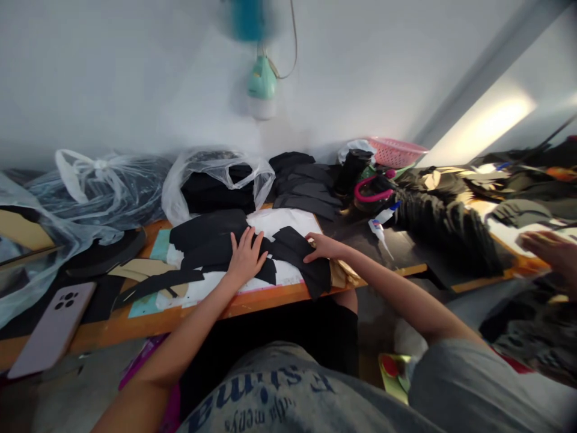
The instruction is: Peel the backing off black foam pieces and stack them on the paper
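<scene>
My left hand [246, 255] lies flat with its fingers spread on overlapping black cut pieces [210, 231], which look like fabric or thin foam. These pieces rest on white paper [283, 221] at the table's front. To the right, my right hand [321, 246] has its thumb and fingers bent around a black cut piece [295, 252]. One end of that piece hangs over the table edge. The undersides of the right fingertips are hidden.
Clear plastic bags [103, 180] and a row of black pieces [304, 183] line the wall. A phone [54, 328] lies at left. Right are a glue bottle [382, 228], pink-handled scissors [372, 195], a pink basket [396, 152], stacked pieces [446, 228] and another person's hand [550, 252].
</scene>
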`<control>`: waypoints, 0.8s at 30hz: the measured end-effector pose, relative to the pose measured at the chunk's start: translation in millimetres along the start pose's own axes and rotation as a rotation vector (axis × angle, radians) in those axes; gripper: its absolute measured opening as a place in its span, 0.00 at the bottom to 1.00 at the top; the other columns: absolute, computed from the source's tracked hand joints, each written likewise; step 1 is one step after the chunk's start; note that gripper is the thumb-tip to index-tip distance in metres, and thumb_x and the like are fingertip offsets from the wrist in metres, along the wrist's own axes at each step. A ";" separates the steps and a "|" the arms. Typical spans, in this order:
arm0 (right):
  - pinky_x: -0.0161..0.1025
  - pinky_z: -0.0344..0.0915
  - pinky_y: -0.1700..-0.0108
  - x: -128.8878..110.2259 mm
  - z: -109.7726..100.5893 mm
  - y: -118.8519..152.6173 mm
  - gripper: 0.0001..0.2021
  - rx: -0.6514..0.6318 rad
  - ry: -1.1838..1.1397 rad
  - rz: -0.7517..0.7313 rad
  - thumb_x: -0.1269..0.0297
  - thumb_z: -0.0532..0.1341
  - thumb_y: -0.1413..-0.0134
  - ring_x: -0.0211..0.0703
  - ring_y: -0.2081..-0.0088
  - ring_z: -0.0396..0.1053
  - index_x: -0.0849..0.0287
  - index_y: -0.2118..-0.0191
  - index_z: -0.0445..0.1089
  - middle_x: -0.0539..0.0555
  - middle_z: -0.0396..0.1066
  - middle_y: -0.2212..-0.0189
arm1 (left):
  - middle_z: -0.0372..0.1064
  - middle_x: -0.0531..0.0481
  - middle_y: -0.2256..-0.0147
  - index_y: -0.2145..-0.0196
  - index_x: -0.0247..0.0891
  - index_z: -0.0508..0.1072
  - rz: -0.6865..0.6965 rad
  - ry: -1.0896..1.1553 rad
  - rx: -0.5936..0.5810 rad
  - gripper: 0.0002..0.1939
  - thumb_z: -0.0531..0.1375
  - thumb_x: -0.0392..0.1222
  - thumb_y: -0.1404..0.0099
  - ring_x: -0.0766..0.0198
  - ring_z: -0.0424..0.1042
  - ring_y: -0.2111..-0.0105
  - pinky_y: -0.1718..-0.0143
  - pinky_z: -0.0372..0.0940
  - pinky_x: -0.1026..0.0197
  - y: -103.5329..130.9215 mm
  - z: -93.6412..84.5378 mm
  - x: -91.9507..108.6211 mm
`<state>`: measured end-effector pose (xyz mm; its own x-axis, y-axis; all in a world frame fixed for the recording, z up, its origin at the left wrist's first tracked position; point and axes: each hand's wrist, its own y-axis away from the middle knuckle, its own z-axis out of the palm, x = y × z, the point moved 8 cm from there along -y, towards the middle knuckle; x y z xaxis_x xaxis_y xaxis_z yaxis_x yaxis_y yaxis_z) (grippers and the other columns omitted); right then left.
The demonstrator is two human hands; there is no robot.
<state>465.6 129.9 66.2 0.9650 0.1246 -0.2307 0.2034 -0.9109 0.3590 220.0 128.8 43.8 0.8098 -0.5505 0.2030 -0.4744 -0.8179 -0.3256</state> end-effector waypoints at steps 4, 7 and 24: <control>0.44 0.70 0.53 0.1 -40.8 25.8 0.32 0.101 0.144 0.017 0.53 0.74 0.48 0.60 0.51 0.78 0.58 0.40 0.70 0.62 0.79 0.51 | 0.55 0.26 0.31 0.31 0.32 0.56 0.103 0.057 0.121 0.33 0.54 0.53 0.26 0.39 0.53 0.29 0.29 0.38 0.26 -8.5 -13.1 16.0; 0.49 0.68 0.52 -7.1 -54.6 35.5 0.26 0.148 0.269 0.038 0.60 0.70 0.43 0.67 0.49 0.77 0.57 0.40 0.67 0.67 0.79 0.52 | 0.50 0.25 0.30 0.29 0.33 0.51 0.199 0.102 0.219 0.41 0.58 0.59 0.29 0.38 0.49 0.27 0.29 0.38 0.28 -22.7 -27.2 39.9; 0.44 0.67 0.57 26.4 -20.6 57.5 0.28 0.152 0.342 0.063 0.46 0.65 0.38 0.63 0.52 0.77 0.57 0.40 0.63 0.66 0.74 0.48 | 0.71 0.40 0.47 0.44 0.39 0.68 0.279 0.237 -0.330 0.21 0.63 0.48 0.31 0.50 0.73 0.47 0.43 0.67 0.51 -84.7 32.5 97.3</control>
<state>506.2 88.9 99.4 0.9795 0.1672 0.1123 0.1398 -0.9658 0.2184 350.2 149.9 61.1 0.5537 -0.7475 0.3671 -0.7770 -0.6223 -0.0952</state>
